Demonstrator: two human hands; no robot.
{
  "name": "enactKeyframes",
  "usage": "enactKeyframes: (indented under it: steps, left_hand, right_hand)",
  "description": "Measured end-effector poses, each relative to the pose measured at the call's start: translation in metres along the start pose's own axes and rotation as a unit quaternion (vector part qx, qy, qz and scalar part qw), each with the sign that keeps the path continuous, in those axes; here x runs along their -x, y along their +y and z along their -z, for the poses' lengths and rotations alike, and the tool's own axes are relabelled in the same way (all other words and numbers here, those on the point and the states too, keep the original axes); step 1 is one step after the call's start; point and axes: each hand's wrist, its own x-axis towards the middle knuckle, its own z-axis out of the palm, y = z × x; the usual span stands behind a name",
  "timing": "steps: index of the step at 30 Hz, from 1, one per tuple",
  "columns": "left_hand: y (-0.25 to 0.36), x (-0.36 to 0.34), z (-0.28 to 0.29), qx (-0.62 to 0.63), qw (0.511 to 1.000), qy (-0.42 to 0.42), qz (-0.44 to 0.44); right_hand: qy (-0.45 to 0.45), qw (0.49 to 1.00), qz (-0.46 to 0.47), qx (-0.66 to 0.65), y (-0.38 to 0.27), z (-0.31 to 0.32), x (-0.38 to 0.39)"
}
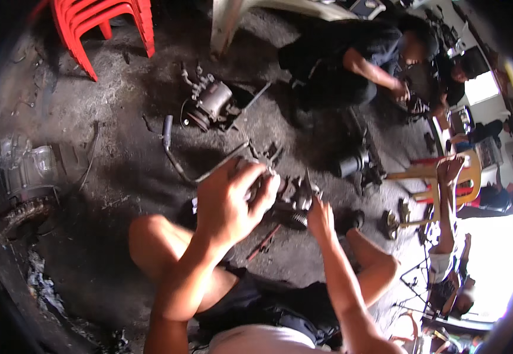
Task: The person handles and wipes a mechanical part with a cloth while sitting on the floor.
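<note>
My left hand (228, 200) is closed, its fingers and thumb curled around a small grey metal part that they mostly cover. To its right, my right hand (321, 220) grips a thin, pointed tool (309, 182) whose kind I cannot make out. Between and just beyond my hands lies a greasy metal assembly (292, 197) with a coiled or threaded end at its near side. A bent metal pipe (177, 164) with a thicker grey end runs along the floor past my left hand. Close below the assembly lies a thin red bar (263, 243).
A machine unit with a pulley (212, 99) sits ahead, and a large metal housing (27, 177) at the left. Stacked red chairs (104, 23) stand far left. A dark cylinder (352, 165) lies right. Beyond it crouches another person (357, 62); a yellow chair (472, 177) stands farther right.
</note>
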Motion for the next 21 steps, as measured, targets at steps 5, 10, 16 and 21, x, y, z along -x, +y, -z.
enactKeyframes:
  steps: [5,10,16,21]
  left_hand:
    - [0.030,0.002,-0.005,0.059,0.998,0.027,-0.017]
    - [0.007,0.001,0.007,0.012,1.000,0.009,0.011]
    - [-0.001,-0.004,-0.003,0.031,0.999,0.010,0.017]
    - [-0.019,0.004,0.021,-0.002,0.998,-0.006,0.062]
  right_hand:
    - [0.139,0.989,-0.034,0.030,0.024,-0.018,-0.010]
    - [0.154,0.987,0.014,-0.046,-0.015,0.021,-0.001]
    - [0.129,0.986,-0.102,-0.008,0.000,0.004,-0.072]
    - [0.177,0.983,0.025,-0.038,-0.010,-0.001,-0.018]
